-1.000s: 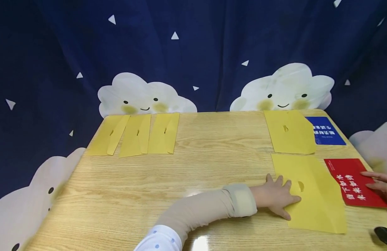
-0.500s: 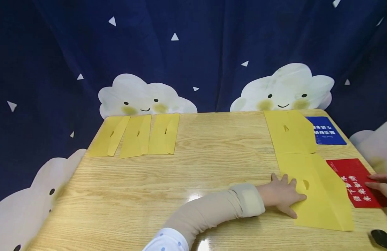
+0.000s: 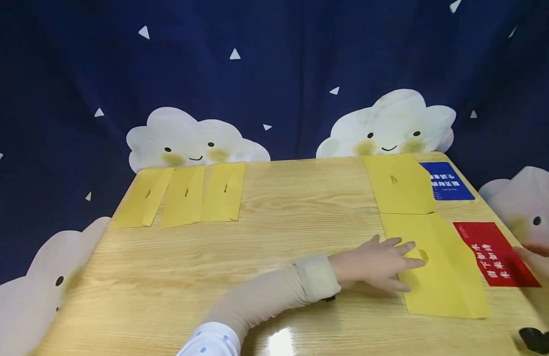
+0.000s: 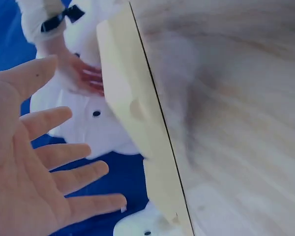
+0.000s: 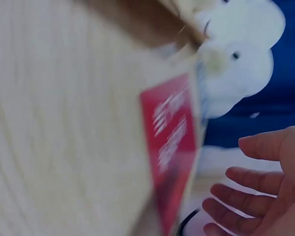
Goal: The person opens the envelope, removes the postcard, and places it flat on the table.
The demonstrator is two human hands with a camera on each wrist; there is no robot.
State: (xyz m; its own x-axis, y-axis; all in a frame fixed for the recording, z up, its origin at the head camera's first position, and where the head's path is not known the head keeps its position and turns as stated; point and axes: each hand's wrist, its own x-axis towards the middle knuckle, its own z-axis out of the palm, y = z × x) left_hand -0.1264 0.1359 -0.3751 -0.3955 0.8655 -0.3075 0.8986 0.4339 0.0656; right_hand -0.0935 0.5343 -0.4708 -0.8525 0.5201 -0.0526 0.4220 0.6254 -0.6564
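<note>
My left hand point(image 3: 381, 262) is spread over the left side of the nearer unfolded yellow envelope point(image 3: 439, 291) in the head view. The left wrist view shows its fingers point(image 4: 78, 177) spread and holding nothing. At the right edge, my right hand point(image 3: 541, 267) is blurred and partly cut off, by the right end of a red card point(image 3: 492, 252) with white characters. In the right wrist view its fingers point(image 5: 246, 201) are loosely bent, apart from the red card. The card lies flat, close to the envelope's flap side.
A second unfolded yellow envelope point(image 3: 394, 193) lies just beyond the first, overlapping a blue card point(image 3: 445, 183). Three folded yellow envelopes point(image 3: 223, 193) lie in a row at the back left of the wooden table point(image 3: 292, 237). A dark blue cloud-print curtain point(image 3: 297, 74) hangs behind.
The nearer envelope has shifted away until it meets the far one. My left hand has lifted off it slightly, and my right hand has come up off the red card. The head view has shifted slightly.
</note>
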